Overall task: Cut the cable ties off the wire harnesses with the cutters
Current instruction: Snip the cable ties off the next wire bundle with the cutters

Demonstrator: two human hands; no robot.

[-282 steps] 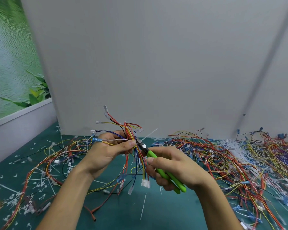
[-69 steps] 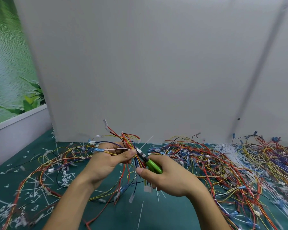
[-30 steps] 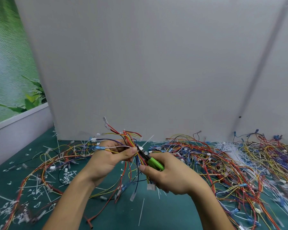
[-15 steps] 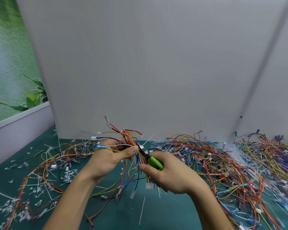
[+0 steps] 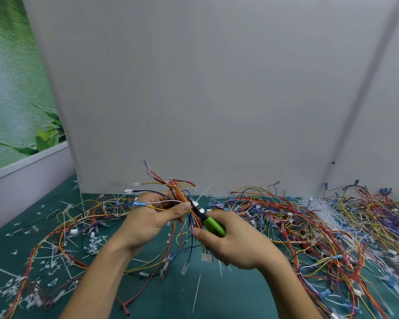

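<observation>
A wire harness (image 5: 182, 196) is held up above the green mat (image 5: 228, 295) near the middle of the view. It is gripped by the left hand (image 5: 152, 217), with the thumb pressed across the bundle and the fingers curled behind it. Above the grip the red, yellow and blue wires fan out. Below it they hang down, and their white plugs are seen close to the mat.

The cutters (image 5: 211, 223) are held in the right hand (image 5: 235, 247), which is wrapped round the 2 bright green handles. The dark tip is set against the bundle, just beside the left thumb. Whether the blades are closed cannot be told, since the tip is small and partly hidden among the wires.

A white cable tie (image 5: 204, 192) is seen at that spot, its thin tail sticking up and to the right from the bundle.

On the right of the mat a wide heap of wires (image 5: 320, 226) is spread. On the left, looser loops of wire (image 5: 67, 226) are laid out, with white tie scraps (image 5: 95, 242) scattered among them. A grey panel (image 5: 217, 88) is stood along the back of the mat, and a green leafy picture (image 5: 9, 88) is seen at the far left.
</observation>
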